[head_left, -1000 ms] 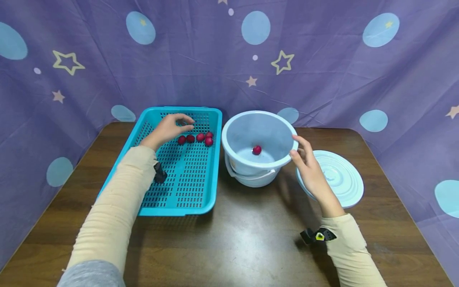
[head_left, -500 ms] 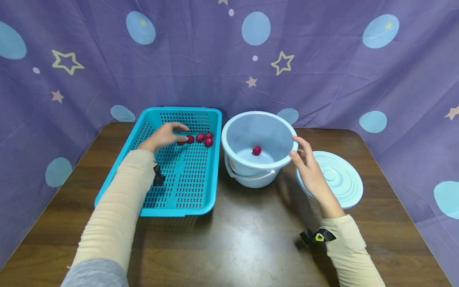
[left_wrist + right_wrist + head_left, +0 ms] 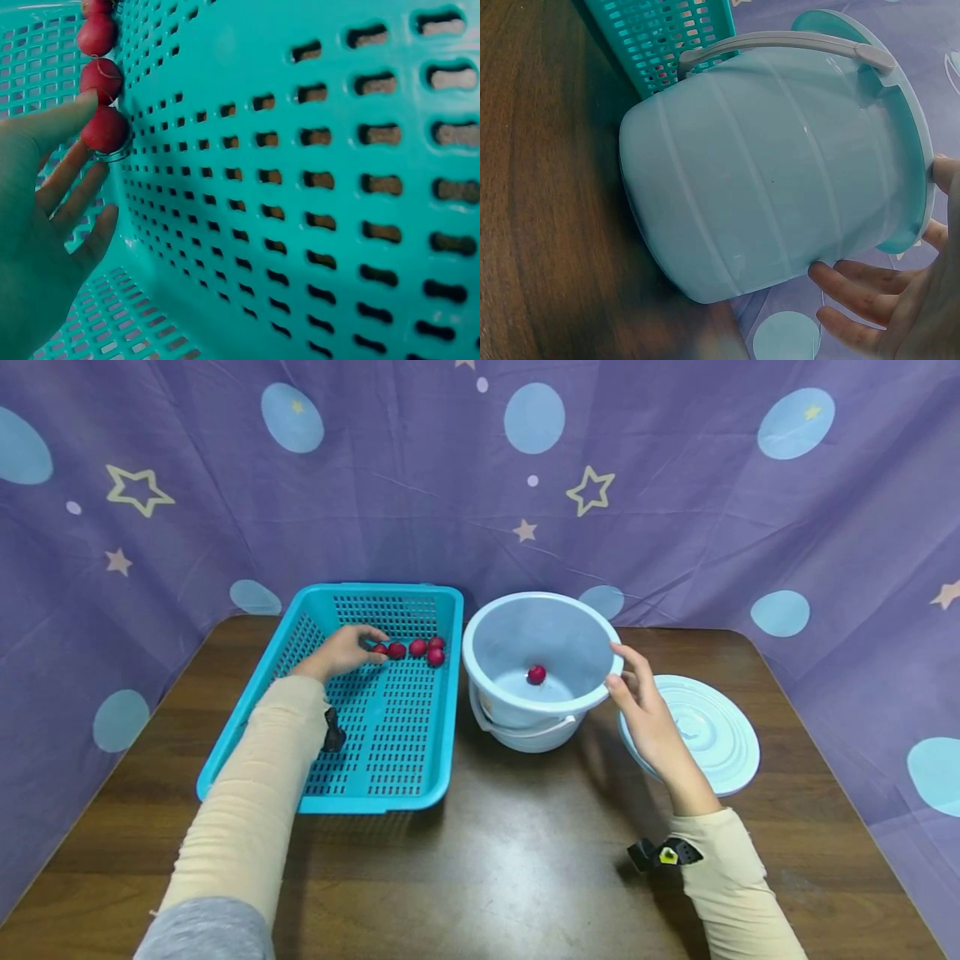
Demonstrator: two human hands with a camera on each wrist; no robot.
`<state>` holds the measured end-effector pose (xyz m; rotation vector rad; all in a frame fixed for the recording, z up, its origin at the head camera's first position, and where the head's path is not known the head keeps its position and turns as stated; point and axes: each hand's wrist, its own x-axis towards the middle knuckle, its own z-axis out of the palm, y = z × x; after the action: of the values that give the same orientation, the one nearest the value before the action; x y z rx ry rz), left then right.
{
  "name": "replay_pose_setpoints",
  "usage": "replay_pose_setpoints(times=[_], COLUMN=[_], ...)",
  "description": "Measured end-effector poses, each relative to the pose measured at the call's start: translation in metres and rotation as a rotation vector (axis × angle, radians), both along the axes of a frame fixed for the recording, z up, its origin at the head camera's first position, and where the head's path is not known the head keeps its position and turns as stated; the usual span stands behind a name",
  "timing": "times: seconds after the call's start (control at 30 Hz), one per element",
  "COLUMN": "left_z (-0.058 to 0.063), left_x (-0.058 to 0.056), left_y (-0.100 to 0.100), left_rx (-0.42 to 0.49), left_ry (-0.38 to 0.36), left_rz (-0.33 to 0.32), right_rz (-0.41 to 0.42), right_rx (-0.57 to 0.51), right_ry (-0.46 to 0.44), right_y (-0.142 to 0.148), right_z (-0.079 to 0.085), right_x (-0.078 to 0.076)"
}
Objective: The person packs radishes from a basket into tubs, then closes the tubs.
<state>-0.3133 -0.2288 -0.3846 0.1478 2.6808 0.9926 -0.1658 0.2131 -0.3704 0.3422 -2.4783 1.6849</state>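
Note:
In the head view my left hand reaches into the turquoise basket, thumb and index finger spread on either side of the leftmost radish. The left wrist view shows this radish beside my thumb, with the other fingers extended behind it. Several more red radishes lie in a row to its right. My right hand holds the pale blue bucket by its right rim. In the right wrist view, fingertips rest against the bucket wall. A single radish lies inside the bucket.
A light blue lid lies on the wooden table to the right, partly behind my right hand. The bucket's handle hangs down its front. A purple curtain with stars and dots closes off the back.
My left hand has lowered toward the radishes and moved slightly left and nearer, its thumb and index finger now either side of the leftmost one. The right hand stays on the bucket.

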Motion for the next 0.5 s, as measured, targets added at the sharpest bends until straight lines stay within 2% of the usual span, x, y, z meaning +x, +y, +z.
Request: replay_pose_setpoints(times=[0.17,0.5], left_z=[-0.0032,-0.0061], left_x=[-0.0004,-0.0016], left_y=[-0.0016,-0.0039], left_rx=[-0.012,-0.045], left_ry=[-0.001,0.022], left_rz=[0.028,0.015], right_rz=[0.001,0.003], right_rx=[-0.004,-0.012], right_ry=[-0.002,-0.008], right_y=[0.0005,-0.0002], right_z=[-0.0010,-0.0003], right_x=[-0.0001,-0.0009])
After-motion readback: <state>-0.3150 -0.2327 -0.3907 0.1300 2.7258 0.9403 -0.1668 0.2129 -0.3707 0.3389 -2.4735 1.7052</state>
